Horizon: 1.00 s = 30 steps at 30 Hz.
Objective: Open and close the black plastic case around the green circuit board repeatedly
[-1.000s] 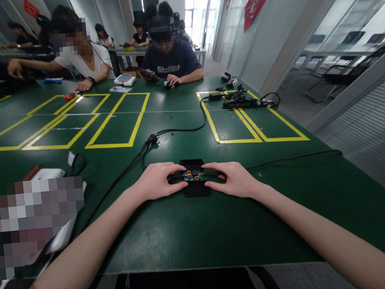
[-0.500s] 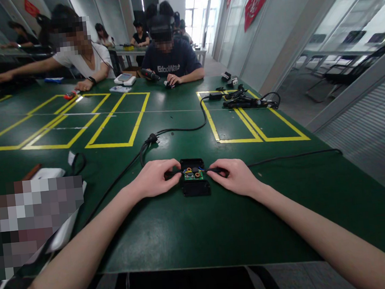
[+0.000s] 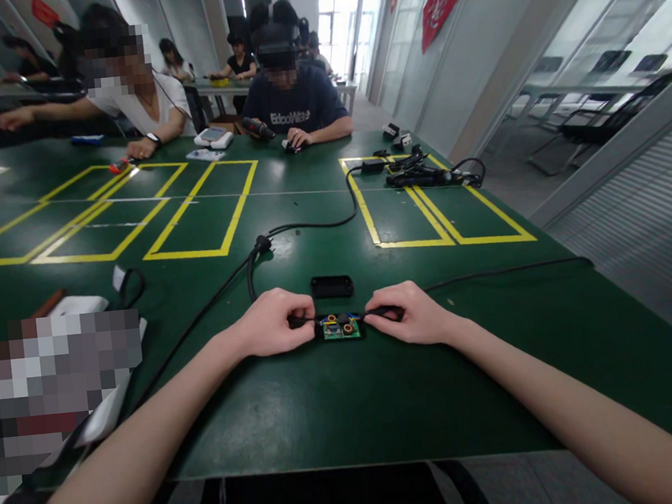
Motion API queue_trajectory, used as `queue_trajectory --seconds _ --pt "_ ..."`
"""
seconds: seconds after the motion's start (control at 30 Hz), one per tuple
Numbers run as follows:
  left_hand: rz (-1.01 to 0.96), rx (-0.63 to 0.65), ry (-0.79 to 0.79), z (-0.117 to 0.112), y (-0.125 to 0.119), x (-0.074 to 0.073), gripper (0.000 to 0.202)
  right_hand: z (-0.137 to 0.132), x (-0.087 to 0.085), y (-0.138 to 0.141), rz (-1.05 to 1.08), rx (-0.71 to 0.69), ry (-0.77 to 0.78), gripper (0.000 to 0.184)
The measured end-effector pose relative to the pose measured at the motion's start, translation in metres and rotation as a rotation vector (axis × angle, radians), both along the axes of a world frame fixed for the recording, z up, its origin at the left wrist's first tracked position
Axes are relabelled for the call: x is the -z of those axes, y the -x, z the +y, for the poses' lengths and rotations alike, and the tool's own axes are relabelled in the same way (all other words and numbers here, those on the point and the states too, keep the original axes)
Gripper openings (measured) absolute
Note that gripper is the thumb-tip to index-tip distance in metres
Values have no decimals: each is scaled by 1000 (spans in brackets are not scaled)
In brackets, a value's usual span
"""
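A green circuit board [image 3: 339,331] with copper-wound coils lies at or in one black case half, which it mostly covers; I cannot tell how deeply it sits. Just beyond it, the other black case half [image 3: 332,286] rests on the table, apart from the board. My left hand [image 3: 277,323] pinches the black cable [image 3: 300,320] at the board's left end. On the opposite side, my right hand [image 3: 408,313] is closed on the other black cable [image 3: 382,311]. Short coloured wires join both cables to the board.
The green table [image 3: 339,410] carries yellow tape outlines. A plug [image 3: 262,244] lies on its cord beyond my left hand. Black adapters and cables [image 3: 423,171] are heaped at the back right. White items [image 3: 104,401] stand at left. Two people sit across the table, one holding a power drill [image 3: 258,128].
The circuit board has moved toward me with both cables, from between the case halves onto the nearer one. Both hands have shifted slightly nearer. The co-worker's outstretched arm at left has lifted.
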<state>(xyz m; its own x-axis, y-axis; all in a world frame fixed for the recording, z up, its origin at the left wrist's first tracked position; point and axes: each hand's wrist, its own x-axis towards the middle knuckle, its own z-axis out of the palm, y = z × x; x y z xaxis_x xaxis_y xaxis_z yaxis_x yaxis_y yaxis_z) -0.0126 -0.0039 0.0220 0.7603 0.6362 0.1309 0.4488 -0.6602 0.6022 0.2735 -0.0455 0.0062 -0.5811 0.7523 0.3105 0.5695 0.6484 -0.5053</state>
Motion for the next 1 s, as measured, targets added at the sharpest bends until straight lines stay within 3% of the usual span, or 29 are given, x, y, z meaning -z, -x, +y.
queue_trajectory --seconds 0.33,0.6,1.0 --pt "169 -119 -148 6 0 -2 18 7 10 2 -33 110 14 21" --pt "143 -88 -131 7 1 1 19 6 4 0 5 41 -13 18" --pt "59 -76 -102 9 2 4 13 9 10 -5 32 -6 -34 26"
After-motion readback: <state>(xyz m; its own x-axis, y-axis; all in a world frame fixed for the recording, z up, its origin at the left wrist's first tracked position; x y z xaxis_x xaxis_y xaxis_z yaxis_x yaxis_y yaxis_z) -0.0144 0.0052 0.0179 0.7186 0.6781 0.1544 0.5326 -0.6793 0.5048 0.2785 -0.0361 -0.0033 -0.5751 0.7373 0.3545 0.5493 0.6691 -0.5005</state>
